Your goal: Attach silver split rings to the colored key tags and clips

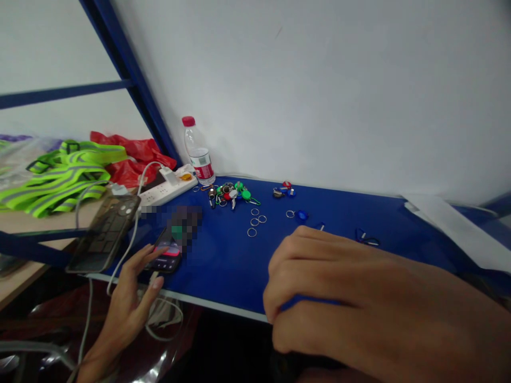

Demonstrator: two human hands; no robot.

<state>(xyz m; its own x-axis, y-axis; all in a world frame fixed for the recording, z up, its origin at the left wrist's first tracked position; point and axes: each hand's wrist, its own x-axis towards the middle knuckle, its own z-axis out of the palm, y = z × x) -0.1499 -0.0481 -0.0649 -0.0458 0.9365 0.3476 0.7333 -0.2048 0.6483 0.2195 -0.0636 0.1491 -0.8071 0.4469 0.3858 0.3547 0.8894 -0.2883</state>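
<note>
**Left hand on a smartphone, right hand curled at the desk edge**

The blue desk runs along a white wall, and a blue metal shelf frame rises at its left. Further left lies a pale wooden surface carrying yellow-green reflective vests, with a red plastic bag behind them and a clear plastic bag beside them. A water bottle with a red cap stands by the wall; its red-and-white label is too small to read. Just in front sits a white power strip, with a white cable trailing past the desk edge.

The left hand is open, its fingertips resting on the phone, whose screen shows pink and red. A pixelated patch covers the area just above it. A second phone in a dark patterned case stands tilted near the left hand. The right hand is closed, though I cannot tell whether it grips anything. Beyond it lie a cluster of colourful keychains, loose metal split rings and a blue keychain. White paper lies at the far right.
</note>
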